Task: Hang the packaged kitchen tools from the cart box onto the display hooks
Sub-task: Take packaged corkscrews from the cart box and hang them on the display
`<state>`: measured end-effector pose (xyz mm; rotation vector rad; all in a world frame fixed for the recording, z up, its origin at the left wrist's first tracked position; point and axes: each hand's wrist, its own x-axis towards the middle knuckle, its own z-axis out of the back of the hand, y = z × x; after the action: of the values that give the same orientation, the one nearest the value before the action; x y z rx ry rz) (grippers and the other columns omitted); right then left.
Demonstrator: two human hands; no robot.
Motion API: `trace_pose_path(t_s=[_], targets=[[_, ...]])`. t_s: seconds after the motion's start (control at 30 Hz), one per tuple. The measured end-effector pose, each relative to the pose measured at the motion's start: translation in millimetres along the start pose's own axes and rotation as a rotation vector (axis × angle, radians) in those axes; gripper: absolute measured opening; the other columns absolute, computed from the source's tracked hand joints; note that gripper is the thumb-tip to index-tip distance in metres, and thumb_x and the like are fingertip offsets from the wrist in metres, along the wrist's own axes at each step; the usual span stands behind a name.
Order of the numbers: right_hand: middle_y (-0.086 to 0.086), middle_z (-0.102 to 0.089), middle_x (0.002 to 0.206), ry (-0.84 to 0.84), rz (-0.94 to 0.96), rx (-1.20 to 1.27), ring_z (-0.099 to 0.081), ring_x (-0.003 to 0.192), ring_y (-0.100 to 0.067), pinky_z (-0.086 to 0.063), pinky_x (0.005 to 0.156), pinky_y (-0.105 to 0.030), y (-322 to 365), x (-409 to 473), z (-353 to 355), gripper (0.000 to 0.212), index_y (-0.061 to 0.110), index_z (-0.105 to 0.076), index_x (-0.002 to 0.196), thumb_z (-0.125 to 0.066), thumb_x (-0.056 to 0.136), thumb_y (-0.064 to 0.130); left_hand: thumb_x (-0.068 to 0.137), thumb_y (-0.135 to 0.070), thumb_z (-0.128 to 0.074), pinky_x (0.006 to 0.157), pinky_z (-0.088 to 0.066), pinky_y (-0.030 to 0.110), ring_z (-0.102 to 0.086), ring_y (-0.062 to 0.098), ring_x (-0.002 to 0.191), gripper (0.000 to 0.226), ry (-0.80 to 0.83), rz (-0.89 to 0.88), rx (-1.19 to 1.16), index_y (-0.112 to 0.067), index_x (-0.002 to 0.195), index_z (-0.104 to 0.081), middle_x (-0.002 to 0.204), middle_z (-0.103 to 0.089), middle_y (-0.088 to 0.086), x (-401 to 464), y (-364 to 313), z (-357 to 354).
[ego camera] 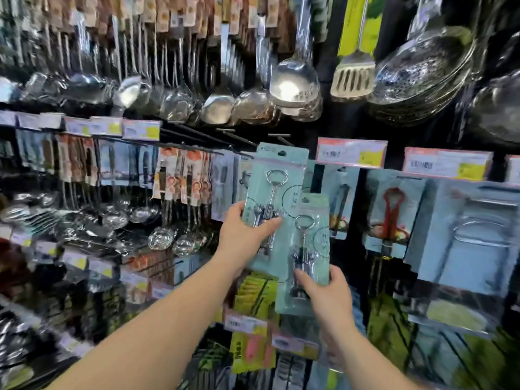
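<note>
1. My left hand [244, 231] grips the upper pack [277, 198] by its left edge, thumb across the front near the corkscrew's body, the other fingers behind and out of sight.
2. My right hand [326, 296] pinches the lower pack [306, 254] at its bottom end, thumb on the front and fingers wrapped round the back.
3. Both packs are pale green cards, each with a steel corkscrew under clear plastic. They stand nearly upright, long axis vertical with a slight tilt, and the lower one overlaps the bottom right of the upper one.
4. What the next move turns on: the hang hole in the upper pack sits at its top edge, above and a little to the right of my left hand, and the bare hooks [247, 140] jut out of the dark panel just above and to the left of that top edge. So the left hand is the nearer one, and I judge the pack needs to go up and forward for the hole to meet a hook.
5. Both forearms reach up and forward from the bottom of the view, the left one stretched further, the right one held lower and closer to me.
6. Around the packs hang ladles [216, 108], a slotted turner [353, 77] and price tags [351, 153]; the cart box is not in view.
</note>
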<state>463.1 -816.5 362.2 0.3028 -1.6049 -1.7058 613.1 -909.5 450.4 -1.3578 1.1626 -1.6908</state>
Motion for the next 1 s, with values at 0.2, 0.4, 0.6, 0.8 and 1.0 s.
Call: trace_pose_path(t_s=[0.2,0.4,0.6,0.8,1.0], targets=[[0.01,-0.064,0.107,-0.195,-0.024,0.003,-0.06,0.092,-0.009,-0.044,0.082,-0.028,2.0,-10.6,-20.7,0.044,0.016,-0.055,0.109,-0.08,0.078,0.033,0.08,-0.028,-0.082,0.062,-0.035,-0.002,-0.053,-0.005,0.089,0.059,0.136,-0.022,-0.028,-0.026,0.127,-0.047,0.103,-0.054,-0.022,19.9,14.8,2.2],[0.004,-0.068,0.107,-0.352,-0.07,-0.026,-0.064,0.1,-0.02,-0.052,0.09,-0.041,-5.3,-29.7,-25.4,0.054,0.02,-0.058,0.115,-0.079,0.072,0.047,0.08,-0.036,-0.081,0.09,-0.031,0.017,-0.046,0.009,0.119,0.084,0.206,0.007,-0.083,-0.02,0.15,-0.038,0.141,-0.05,-0.007,32.3,21.9,2.1],[0.011,-0.068,0.098,-0.356,0.028,-0.035,-0.063,0.09,-0.005,-0.051,0.076,-0.028,11.1,-38.7,-13.5,0.034,0.027,-0.057,0.105,-0.078,0.079,0.036,0.079,-0.055,-0.075,0.11,-0.034,0.032,-0.039,0.025,0.139,0.103,0.284,0.085,0.018,-0.023,0.158,-0.016,0.158,-0.034,0.004,55.6,21.5,-15.5],[0.015,-0.067,0.092,-0.262,0.107,-0.044,-0.061,0.076,0.012,-0.044,0.06,-0.005,44.8,-19.4,-36.3,0.033,0.031,-0.056,0.1,-0.081,0.077,0.028,0.082,-0.082,-0.035,0.118,-0.028,0.052,-0.033,0.032,0.144,0.092,0.312,0.046,0.043,-0.03,0.156,-0.022,0.158,-0.036,0.007,62.8,20.0,-14.5],[0.018,-0.066,0.092,-0.206,0.2,-0.018,-0.06,0.081,0.014,-0.042,0.067,-0.002,68.0,-0.8,-59.7,0.033,0.027,-0.058,0.103,-0.08,0.078,0.027,0.099,-0.039,-0.054,0.099,-0.045,0.02,-0.058,-0.004,0.112,0.048,0.37,-0.133,-0.192,-0.02,0.142,-0.044,0.124,-0.06,-0.017,47.0,16.1,8.8]])
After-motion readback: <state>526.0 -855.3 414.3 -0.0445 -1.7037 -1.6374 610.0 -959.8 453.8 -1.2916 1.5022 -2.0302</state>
